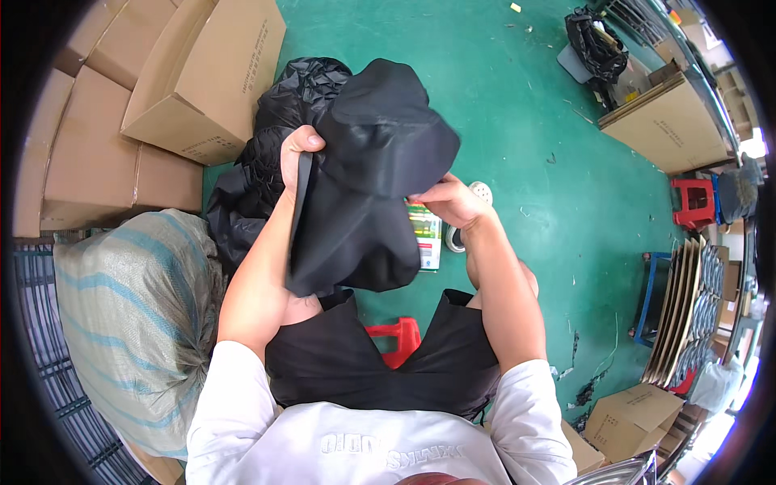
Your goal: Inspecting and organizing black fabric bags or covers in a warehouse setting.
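Observation:
A large piece of smooth black fabric [356,170], soft and folded over itself, hangs in front of me above my lap. My left hand [297,158] is closed on its left edge, thumb on top. On the right side my right hand [453,200] pinches its edge, and the fingertips are partly hidden by the fabric. Behind it to the left lies a heap of black plastic bags [279,101]. A green and white printed package [428,242] stands on the floor, partly covered by the fabric.
Brown cartons [218,73] are stacked at the left, above a bulging striped woven sack [133,315]. A red stool [402,341] shows between my legs. At the right are another red stool [693,202], stacked flat cardboard [675,311] and a bin with a black liner [594,48].

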`<state>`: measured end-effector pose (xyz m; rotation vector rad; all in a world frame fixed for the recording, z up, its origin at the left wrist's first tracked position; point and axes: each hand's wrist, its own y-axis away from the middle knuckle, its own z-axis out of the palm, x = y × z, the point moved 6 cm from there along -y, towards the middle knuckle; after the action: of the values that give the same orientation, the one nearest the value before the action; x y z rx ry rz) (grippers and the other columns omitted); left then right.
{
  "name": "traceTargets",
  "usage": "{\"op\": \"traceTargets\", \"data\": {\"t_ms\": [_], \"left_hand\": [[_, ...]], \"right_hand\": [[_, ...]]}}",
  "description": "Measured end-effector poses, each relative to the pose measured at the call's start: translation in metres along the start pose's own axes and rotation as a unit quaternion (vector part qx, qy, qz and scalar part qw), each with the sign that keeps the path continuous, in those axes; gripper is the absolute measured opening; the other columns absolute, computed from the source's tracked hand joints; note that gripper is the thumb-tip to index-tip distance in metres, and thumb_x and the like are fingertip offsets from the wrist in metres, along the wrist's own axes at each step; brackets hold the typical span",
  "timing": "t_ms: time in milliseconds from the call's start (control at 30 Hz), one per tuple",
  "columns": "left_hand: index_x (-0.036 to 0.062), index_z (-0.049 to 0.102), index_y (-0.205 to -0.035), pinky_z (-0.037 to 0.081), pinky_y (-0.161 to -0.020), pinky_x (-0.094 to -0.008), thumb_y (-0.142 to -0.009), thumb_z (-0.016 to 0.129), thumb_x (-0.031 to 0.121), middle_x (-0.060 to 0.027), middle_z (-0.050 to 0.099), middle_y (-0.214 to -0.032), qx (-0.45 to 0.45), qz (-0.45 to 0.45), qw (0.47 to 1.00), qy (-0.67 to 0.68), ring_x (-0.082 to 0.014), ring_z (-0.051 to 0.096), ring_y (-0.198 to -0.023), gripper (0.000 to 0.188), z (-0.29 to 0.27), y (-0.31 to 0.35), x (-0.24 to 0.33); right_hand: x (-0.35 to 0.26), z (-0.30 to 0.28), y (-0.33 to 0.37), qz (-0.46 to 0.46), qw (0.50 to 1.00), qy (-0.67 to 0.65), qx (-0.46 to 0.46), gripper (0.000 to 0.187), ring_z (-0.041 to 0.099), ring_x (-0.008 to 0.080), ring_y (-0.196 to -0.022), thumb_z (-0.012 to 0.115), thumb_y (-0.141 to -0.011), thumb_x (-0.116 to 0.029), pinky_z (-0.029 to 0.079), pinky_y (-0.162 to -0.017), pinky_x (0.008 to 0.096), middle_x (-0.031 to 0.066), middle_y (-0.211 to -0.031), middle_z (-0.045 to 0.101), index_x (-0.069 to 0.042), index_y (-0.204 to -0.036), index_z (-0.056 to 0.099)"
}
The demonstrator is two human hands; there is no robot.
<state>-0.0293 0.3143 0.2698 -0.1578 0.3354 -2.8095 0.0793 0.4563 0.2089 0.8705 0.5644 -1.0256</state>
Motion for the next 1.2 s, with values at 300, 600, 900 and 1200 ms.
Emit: {"op": "traceTargets", "data": {"t_ms": [300,600,900,1200], "left_hand": [[-0.0119,0.049,-0.127,0.045,-0.102,-0.0499,-0.072,0.046,0.014,-0.0277,0.058,-0.124,0.039,0.066,0.990,-0.120,-0.0405,0.060,-0.110,0.061,0.011,0.014,0.041],[-0.0103,0.048,-0.129,0.047,-0.100,-0.0491,-0.076,0.044,0.014,-0.0276,0.058,-0.125,0.069,0.049,0.992,-0.095,-0.0399,0.059,-0.112,0.058,0.008,0.017,0.029],[-0.0070,0.049,-0.131,0.044,-0.104,-0.0395,-0.070,0.045,0.002,-0.0193,0.061,-0.122,0.141,0.157,0.925,-0.317,-0.0311,0.061,-0.110,0.062,0.025,0.004,0.043],[-0.0071,0.052,-0.127,0.046,-0.100,-0.0348,-0.066,0.045,-0.005,-0.0163,0.063,-0.118,0.168,0.174,0.903,-0.356,-0.0255,0.063,-0.106,0.062,0.010,0.008,0.059]], "right_hand": [[-0.065,-0.026,0.037,-0.247,0.963,-0.101,0.041,0.047,0.060,0.0222,-0.110,0.068,-0.082,-0.009,0.046,-0.097,0.0368,0.0111,-0.120,0.063,0.002,-0.126,0.054],[-0.067,-0.040,0.060,-0.287,0.946,-0.142,-0.048,0.043,0.063,0.0249,-0.109,0.064,-0.086,-0.006,0.051,-0.095,0.0367,0.0141,-0.121,0.062,-0.001,-0.127,0.053],[-0.078,-0.036,0.054,-0.298,0.943,-0.120,0.087,0.042,0.062,0.0221,-0.109,0.060,-0.089,-0.004,0.049,-0.097,0.0347,0.0131,-0.121,0.062,0.001,-0.129,0.050],[-0.076,-0.067,0.035,-0.292,0.939,-0.094,0.156,0.020,0.066,0.0168,-0.092,0.060,-0.092,-0.007,0.053,-0.085,0.0311,0.0106,-0.103,0.068,0.000,-0.110,0.058]]}}
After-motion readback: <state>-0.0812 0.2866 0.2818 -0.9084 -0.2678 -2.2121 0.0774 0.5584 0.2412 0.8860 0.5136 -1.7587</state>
